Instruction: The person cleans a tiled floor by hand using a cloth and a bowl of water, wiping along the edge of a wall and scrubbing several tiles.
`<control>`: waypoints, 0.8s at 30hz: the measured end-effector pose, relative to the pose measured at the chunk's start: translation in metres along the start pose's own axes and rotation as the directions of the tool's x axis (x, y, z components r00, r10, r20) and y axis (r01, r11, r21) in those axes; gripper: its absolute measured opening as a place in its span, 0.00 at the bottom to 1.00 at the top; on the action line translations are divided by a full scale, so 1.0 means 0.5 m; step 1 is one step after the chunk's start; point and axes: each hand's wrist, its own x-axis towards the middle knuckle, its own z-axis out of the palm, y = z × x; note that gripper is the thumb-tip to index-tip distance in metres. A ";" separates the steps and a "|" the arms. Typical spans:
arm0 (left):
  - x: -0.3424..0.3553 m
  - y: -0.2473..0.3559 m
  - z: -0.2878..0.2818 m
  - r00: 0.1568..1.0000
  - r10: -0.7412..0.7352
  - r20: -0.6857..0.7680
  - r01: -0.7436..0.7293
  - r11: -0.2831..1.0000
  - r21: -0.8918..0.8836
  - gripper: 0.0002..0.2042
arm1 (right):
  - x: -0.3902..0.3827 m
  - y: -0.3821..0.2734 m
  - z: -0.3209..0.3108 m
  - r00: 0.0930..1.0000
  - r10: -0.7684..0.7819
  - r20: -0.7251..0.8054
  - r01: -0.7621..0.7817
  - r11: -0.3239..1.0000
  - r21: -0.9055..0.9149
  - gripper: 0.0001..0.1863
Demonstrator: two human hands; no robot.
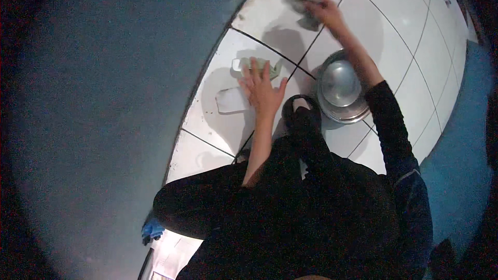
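My left hand (261, 87) is stretched out with its fingers spread, over or resting on a pale green, crumpled thing (274, 69) that looks like a cloth. A small white piece (236, 65) shows beside its fingertips. Close to that wrist lies a flat white rectangular thing (232, 100) on the floor tiles. Farther away, my right hand (322, 9) is closed on a dark grey-green cloth (309, 23), slightly blurred by motion. Below my right forearm stands a round metal basin (353, 115) with a shiny metal bowl (340, 83) in it.
White tiles (386, 41) with dark joints cover the floor where I crouch. A blue-grey wall (119, 72) rises along the left. My dark shoe (301, 105) is planted between my left hand and the basin. A blue bundle (152, 229) lies at the lower left.
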 end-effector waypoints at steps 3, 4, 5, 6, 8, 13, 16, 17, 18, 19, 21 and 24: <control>-0.005 -0.014 0.009 0.999 0.012 0.046 -0.014 0.999 0.034 0.30 | -0.003 0.035 0.181 0.916 -0.338 0.216 0.394 0.856 -0.335 0.18; -0.008 -0.015 0.013 0.998 0.025 0.061 -0.030 0.997 0.069 0.29 | 0.001 0.073 0.223 0.755 -0.568 0.327 0.652 0.605 -0.456 0.18; -0.008 -0.011 0.003 0.995 -0.004 0.103 -0.003 0.998 0.067 0.28 | 0.003 0.088 0.261 0.757 -0.562 0.332 0.651 0.612 -0.449 0.18; -0.006 -0.008 0.002 0.994 -0.011 0.107 0.004 0.998 0.069 0.28 | 0.006 0.098 0.292 0.731 -0.485 0.480 0.682 0.515 -0.519 0.19; -0.002 -0.004 0.000 0.992 -0.013 0.123 0.010 1.000 0.029 0.30 | 0.007 0.123 0.321 0.693 -0.386 0.609 0.720 0.406 -0.562 0.20; -0.002 0.005 0.000 0.992 -0.025 0.128 0.021 0.999 0.033 0.29 | 0.012 0.164 0.327 0.567 -0.524 0.636 0.815 0.242 -0.527 0.25; -0.005 -0.012 0.000 0.993 -0.039 0.110 0.032 0.997 0.063 0.28 | 0.031 0.135 0.327 0.581 -0.540 0.609 0.772 0.126 -0.624 0.24; -0.002 -0.011 0.000 0.995 -0.032 0.098 0.024 0.997 0.072 0.27 | 0.039 0.128 0.318 0.611 -0.539 0.579 0.722 0.081 -0.687 0.23; 0.000 -0.010 -0.001 0.994 -0.032 0.102 0.025 0.997 0.072 0.27 | 0.040 0.122 0.320 0.614 -0.537 0.579 0.721 0.084 -0.688 0.23; 0.004 -0.002 0.001 0.993 -0.044 0.110 0.035 0.996 0.080 0.27 | 0.046 0.125 0.313 0.593 -0.565 0.573 0.726 0.068 -0.685 0.21; 0.011 0.011 0.003 0.991 -0.053 0.121 0.043 0.996 0.084 0.27 | 0.056 0.132 0.301 0.576 -0.588 0.568 0.727 0.051 -0.684 0.20; 0.017 0.015 0.001 0.987 -0.094 0.133 0.084 0.993 0.084 0.27 | 0.079 0.130 0.299 0.656 -0.529 0.538 0.717 0.213 -0.663 0.16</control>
